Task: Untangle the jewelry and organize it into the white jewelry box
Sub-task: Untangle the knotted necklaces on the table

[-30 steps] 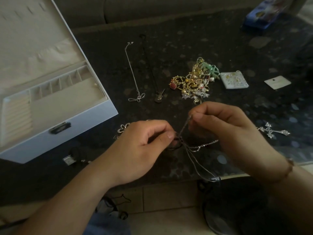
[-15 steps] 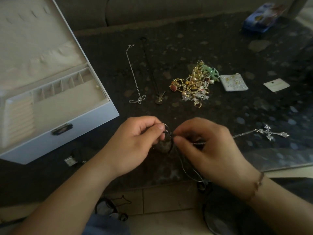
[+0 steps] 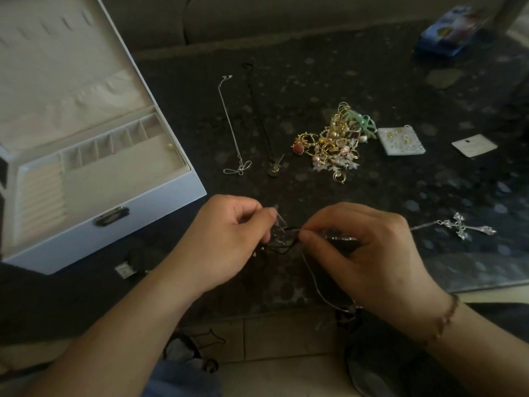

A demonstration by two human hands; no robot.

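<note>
My left hand [image 3: 229, 239] and my right hand [image 3: 369, 253] pinch a tangle of thin chains [image 3: 282, 234] between them, just above the dark table's near edge. One strand loops down past the edge under my right hand. A silver chain runs right from the tangle to a silver cross pendant [image 3: 462, 228] lying flat. The white jewelry box [image 3: 160, 209] stands open at the left, its beige compartments showing. A heap of gold and pearl jewelry [image 3: 335, 144] with a green piece lies in the middle. Left of the heap lie a straightened silver necklace [image 3: 233, 130] and a dark cord necklace [image 3: 264, 124].
A white earring card [image 3: 400, 141] and a blank white card [image 3: 473, 145] lie right of the heap. A blue box [image 3: 449, 31] sits at the far right. A small square charm [image 3: 125, 271] lies near the jewelry box's front. A sofa runs behind the table.
My right hand has come down from a raised pull to the level of my left. Both hands have closed in on the knot. The cross pendant has stayed in place.
</note>
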